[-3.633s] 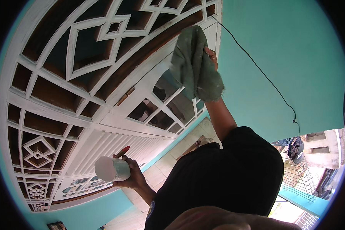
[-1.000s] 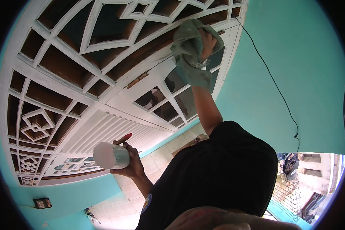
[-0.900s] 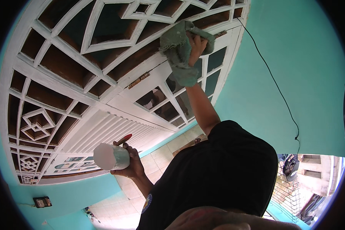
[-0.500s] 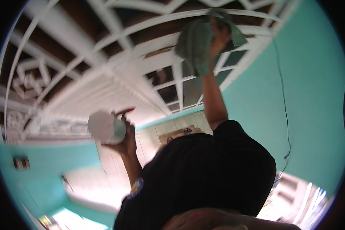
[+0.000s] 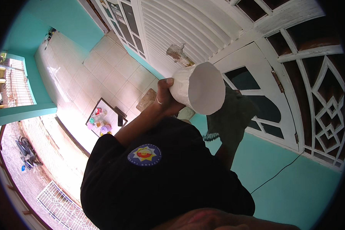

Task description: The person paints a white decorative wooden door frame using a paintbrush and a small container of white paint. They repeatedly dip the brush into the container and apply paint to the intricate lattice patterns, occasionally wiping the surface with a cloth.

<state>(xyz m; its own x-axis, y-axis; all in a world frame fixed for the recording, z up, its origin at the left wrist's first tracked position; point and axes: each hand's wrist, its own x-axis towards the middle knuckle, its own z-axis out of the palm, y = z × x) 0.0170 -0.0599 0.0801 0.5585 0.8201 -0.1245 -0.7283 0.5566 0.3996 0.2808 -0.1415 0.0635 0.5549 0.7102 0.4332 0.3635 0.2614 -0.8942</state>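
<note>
My left hand (image 5: 166, 98) is wrapped round a white tub (image 5: 207, 89), its thumb on the near side. The tub is tilted with its pale round face toward me. Beside it, over the knuckles, a paintbrush (image 5: 176, 53) with white-caked bristles sticks out; its handle is hidden behind the tub. A dark grey-green cloth (image 5: 234, 115) with a frayed edge hangs over my right hand, covering the fingers. Only my right forearm (image 5: 228, 150) shows below it. The cloth is in front of a white door (image 5: 253, 57) with dark glass panes, beyond the tub.
White slatted panelling (image 5: 188, 23) and a lattice frame (image 5: 329, 103) flank the door. A cable (image 5: 278, 172) runs down the turquoise wall (image 5: 295, 180). On the tiled floor (image 5: 107, 69) stands a low table (image 5: 97, 128) with several containers. A motorbike (image 5: 27, 151) is outside.
My view has swung round, bringing the floor and outdoors into sight at left. My right hand with the cloth has come down from the white framework, and the tub is now nearer the cloth.
</note>
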